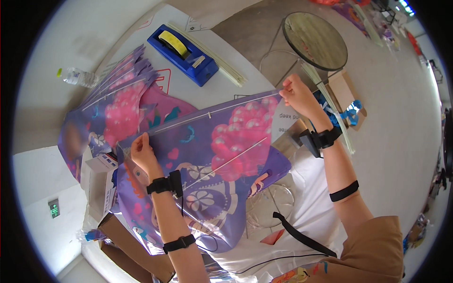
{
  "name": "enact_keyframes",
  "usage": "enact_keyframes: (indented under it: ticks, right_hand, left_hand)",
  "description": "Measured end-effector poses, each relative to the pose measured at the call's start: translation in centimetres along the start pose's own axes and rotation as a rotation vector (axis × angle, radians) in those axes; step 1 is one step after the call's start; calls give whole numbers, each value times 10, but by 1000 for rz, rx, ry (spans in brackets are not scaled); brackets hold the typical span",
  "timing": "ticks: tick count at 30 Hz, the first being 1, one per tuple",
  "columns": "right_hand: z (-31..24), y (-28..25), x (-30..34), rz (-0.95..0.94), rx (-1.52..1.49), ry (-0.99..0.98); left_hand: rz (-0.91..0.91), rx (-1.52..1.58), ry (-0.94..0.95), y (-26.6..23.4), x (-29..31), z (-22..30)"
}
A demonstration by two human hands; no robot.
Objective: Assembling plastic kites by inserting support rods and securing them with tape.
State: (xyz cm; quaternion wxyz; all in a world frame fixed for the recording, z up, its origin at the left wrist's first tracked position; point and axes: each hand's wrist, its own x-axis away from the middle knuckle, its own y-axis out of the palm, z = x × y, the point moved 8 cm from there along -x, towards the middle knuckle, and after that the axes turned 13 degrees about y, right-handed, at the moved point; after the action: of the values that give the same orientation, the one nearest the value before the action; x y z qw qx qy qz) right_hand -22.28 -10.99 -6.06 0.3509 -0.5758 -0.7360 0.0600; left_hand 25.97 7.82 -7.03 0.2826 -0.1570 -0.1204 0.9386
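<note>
Centre frame: left hand (145, 153) and right hand (298, 97) pinch the purple sheet (200, 147) at opposite upper corners. Edge rod (188, 122) appears fitted; diagonal rod (225, 163) fastening unconfirmed, possibly outstanding.

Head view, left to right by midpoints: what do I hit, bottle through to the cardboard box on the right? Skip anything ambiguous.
Clear bottle → left hand → blue tape dispenser → right hand → cardboard box.
</note>
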Motion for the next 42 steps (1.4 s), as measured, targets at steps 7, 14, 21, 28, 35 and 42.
enact_keyframes:
  ticks: [7, 14, 21, 28, 35, 42]
  right_hand:
    - [4, 5, -3, 50, 50, 10]
    - [13, -2, -9, 79, -14, -27]
    - [6, -1, -6, 94, -5, -36]
    - [7, -3, -6, 112, -19, -53]
    - [7, -9, -8, 266, 182, -121]
    - [-4, -3, -1, 273, 130, -66]
  left_hand:
    - [33, -102, 110, -4, 1, 9]
    - [63, -177, 125, 0, 2, 15]
    - [77, -212, 153, 1, 4, 25]
    - [78, -258, 167, 2, 6, 30]
    - [52, -334, 205, 9, 9, 36]
    - [27, -393, 164, 5, 6, 35]
